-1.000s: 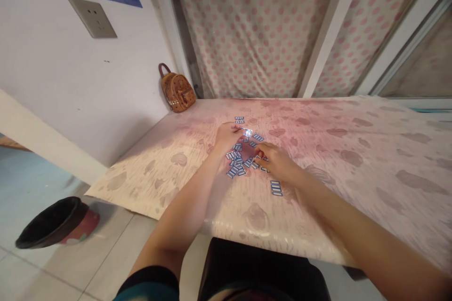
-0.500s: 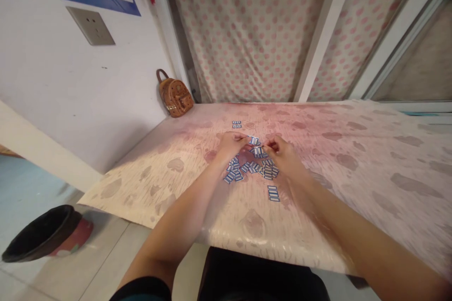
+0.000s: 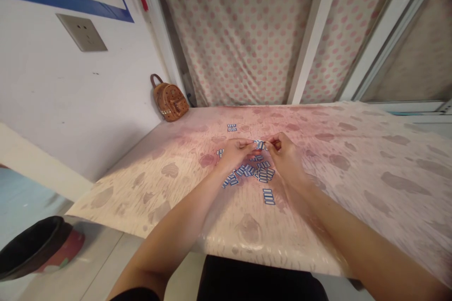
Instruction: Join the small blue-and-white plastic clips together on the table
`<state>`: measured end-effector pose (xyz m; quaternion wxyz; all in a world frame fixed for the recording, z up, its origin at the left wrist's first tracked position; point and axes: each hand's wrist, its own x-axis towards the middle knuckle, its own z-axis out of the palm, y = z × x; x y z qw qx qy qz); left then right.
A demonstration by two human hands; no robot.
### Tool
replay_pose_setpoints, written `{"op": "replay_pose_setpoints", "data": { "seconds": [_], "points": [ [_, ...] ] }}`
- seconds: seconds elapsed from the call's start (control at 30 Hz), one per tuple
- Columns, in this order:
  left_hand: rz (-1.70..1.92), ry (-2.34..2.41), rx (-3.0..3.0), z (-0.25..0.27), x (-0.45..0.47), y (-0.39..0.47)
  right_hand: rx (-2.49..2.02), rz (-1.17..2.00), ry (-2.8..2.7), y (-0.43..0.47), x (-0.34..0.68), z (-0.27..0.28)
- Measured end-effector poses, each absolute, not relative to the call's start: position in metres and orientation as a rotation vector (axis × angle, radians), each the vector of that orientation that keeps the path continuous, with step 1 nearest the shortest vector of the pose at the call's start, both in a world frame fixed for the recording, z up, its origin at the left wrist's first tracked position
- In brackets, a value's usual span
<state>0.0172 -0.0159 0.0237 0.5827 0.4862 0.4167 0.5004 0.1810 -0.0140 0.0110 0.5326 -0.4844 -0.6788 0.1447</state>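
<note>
My left hand (image 3: 236, 153) and my right hand (image 3: 282, 151) meet above the table, fingertips pinched. Between them they hold a small blue-and-white striped strip (image 3: 260, 145), one end in each hand. Its exact kind is too small to make out. Just below my hands lies a loose pile of similar blue-and-white pieces (image 3: 249, 170), several overlapping at different angles. A single piece (image 3: 269, 196) lies apart, nearer the table's front edge. Farther back sits another small group of pieces (image 3: 231, 127). Part of one more piece (image 3: 220, 153) shows left of my left hand.
A patterned cloth (image 3: 356, 183) covers the table. A small brown backpack (image 3: 172, 101) stands at the back left corner against the wall. On the floor at left is a dark-rimmed bin (image 3: 52, 249). A dotted curtain (image 3: 247, 33) hangs behind the table.
My hands have come closer together, and the strip is now raised between both sets of fingertips. The view has shifted slightly, so the room sits a little left and lower.
</note>
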Motion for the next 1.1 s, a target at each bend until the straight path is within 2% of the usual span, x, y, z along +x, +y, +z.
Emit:
{"op": "replay_pose_setpoints", "data": {
  "seconds": [0.47, 0.83, 1.0, 1.1],
  "points": [
    [1.128, 0.925, 1.201, 0.02, 0.017, -0.016, -1.124, 0.361, -1.668, -0.014, 0.18, 0.01],
    [1.249, 0.921, 1.171, 0.022, 0.022, -0.016, -1.038, 0.627, -1.605, -0.006, 0.183, 0.009],
    [1.198, 1.028, 1.336, 0.033, 0.008, -0.014, -1.009, 0.661, -1.633, -0.009, 0.182, 0.012],
    [1.157, 1.314, 1.601, 0.044, -0.027, -0.01, -1.013, 0.64, -1.556, -0.01, 0.184, 0.016]
  ]
}}
